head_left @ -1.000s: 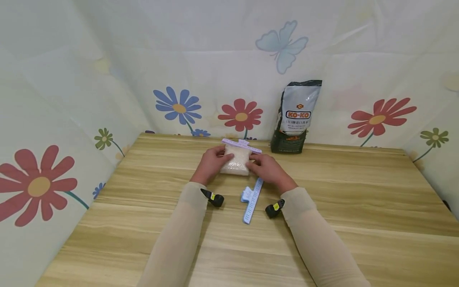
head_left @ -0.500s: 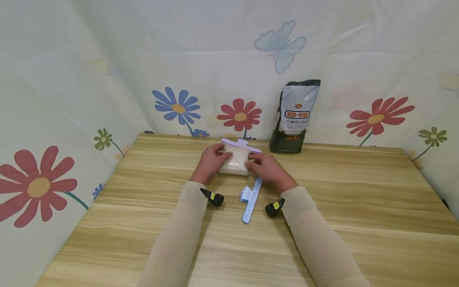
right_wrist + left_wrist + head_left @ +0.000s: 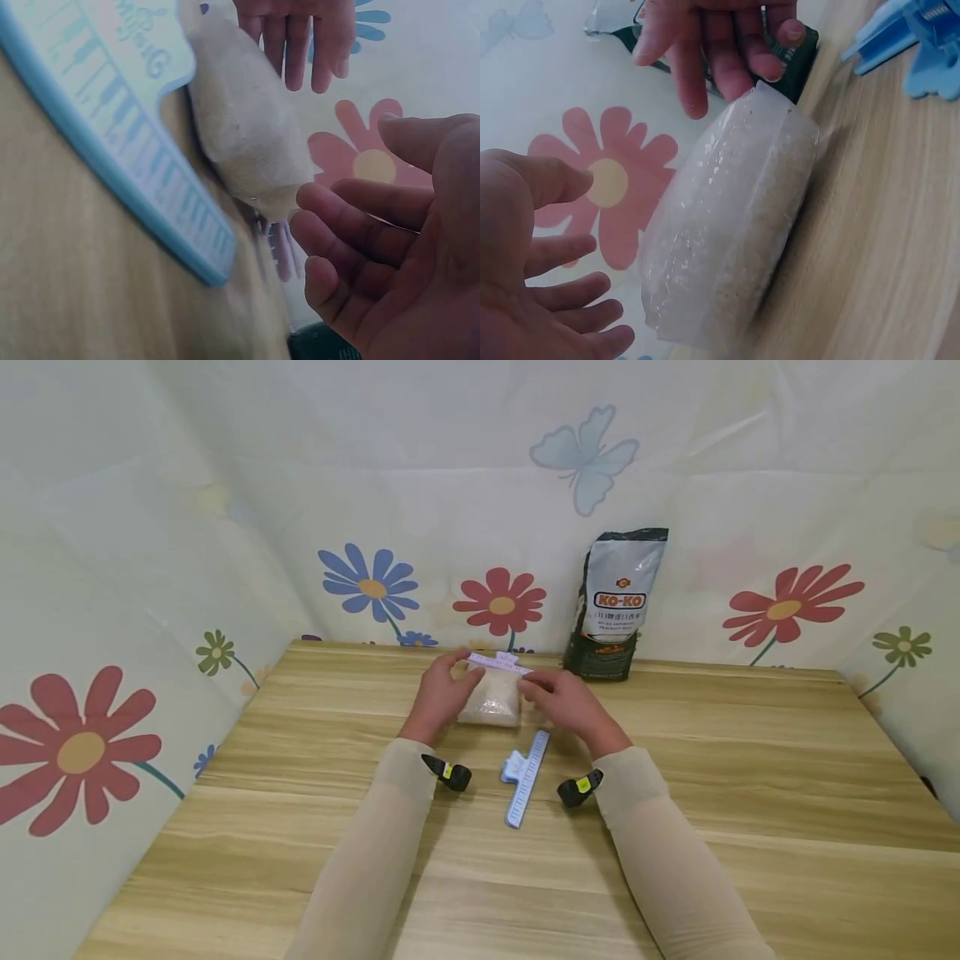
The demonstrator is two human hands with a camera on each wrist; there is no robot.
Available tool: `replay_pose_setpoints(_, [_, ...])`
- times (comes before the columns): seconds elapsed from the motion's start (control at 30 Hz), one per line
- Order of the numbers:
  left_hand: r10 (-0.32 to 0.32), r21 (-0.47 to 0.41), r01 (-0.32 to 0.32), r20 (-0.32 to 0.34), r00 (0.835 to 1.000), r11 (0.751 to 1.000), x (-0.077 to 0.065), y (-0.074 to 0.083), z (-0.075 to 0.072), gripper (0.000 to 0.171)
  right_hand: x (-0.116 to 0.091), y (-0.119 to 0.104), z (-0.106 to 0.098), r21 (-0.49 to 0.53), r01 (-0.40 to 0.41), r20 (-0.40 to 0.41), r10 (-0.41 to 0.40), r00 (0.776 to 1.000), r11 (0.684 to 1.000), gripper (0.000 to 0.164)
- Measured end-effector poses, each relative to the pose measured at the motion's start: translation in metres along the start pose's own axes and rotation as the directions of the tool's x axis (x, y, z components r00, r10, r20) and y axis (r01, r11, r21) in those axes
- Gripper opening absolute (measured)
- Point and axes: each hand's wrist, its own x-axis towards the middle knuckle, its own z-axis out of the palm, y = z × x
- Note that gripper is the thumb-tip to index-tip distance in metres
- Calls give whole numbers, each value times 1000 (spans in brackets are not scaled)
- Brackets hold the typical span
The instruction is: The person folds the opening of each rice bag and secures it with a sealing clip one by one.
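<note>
A clear plastic bag of white rice lies on the table between my two hands. Along its far edge runs a purple bag clip; whether it clamps the bag, I cannot tell. My left hand is at the bag's left side; its fingers are spread and apart from the bag in the left wrist view. On the right, my right hand has loosely bent fingers holding nothing, close to the bag and the clip's right end. A blue bag clip with a piano-key pattern lies nearer to me.
A tall green and silver KO-KO rice bag stands at the back against the flowered cloth. The wooden table meets the cloth behind the small bag.
Both hands have loosened from the bag's sides and shifted slightly away, toward the clip's ends. My right hand has moved a little up and right. The bag and blue clip stay put.
</note>
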Motion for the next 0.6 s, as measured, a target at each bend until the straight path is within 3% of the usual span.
replay_pose_setpoints(0.3, [28,21,-27,-34,999,999,-2,10,4,54,-2,-3,-11,27,26,-50,-24,998,999,49])
replay_pose_setpoints(0.6, [76,71,-75,-11,997,995,-8,24,12,54,-7,-5,-24,30,76,-144,-71,987,997,50])
